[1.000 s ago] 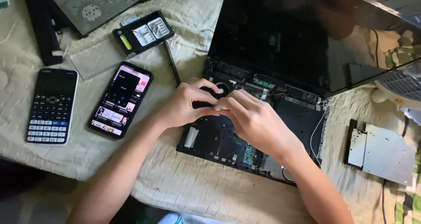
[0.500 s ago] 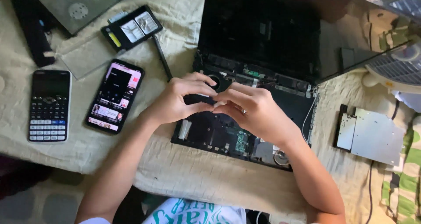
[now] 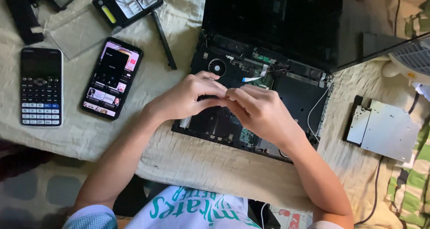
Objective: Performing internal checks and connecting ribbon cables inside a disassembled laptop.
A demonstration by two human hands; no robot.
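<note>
An opened laptop (image 3: pixel 309 99) lies on the cloth-covered table with its keyboard cover off, so the round fan (image 3: pixel 218 66), cables and circuit board show. My left hand (image 3: pixel 186 97) and my right hand (image 3: pixel 262 112) meet fingertip to fingertip over the middle of the laptop's base. Their fingers are curled tightly together. A small dark part (image 3: pixel 207 97) shows under my left fingers. Most of it is hidden, and I cannot tell whether my right fingers grip it too. The dark laptop screen (image 3: pixel 273 18) stands tilted back behind the hands.
Left of the laptop lie a lit phone (image 3: pixel 112 79), a black calculator (image 3: pixel 41 86), a black screwdriver (image 3: pixel 164 40) and an open black tool case (image 3: pixel 127 2) beside a clear lid (image 3: pixel 76 32). A removed silver optical drive (image 3: pixel 385 129) lies at the right, below a white fan (image 3: pixel 410 61).
My hands have drawn back from the fan towards me, uncovering it, and stay pressed together. The camera view has shifted, so the laptop sits further left and lower in the frame.
</note>
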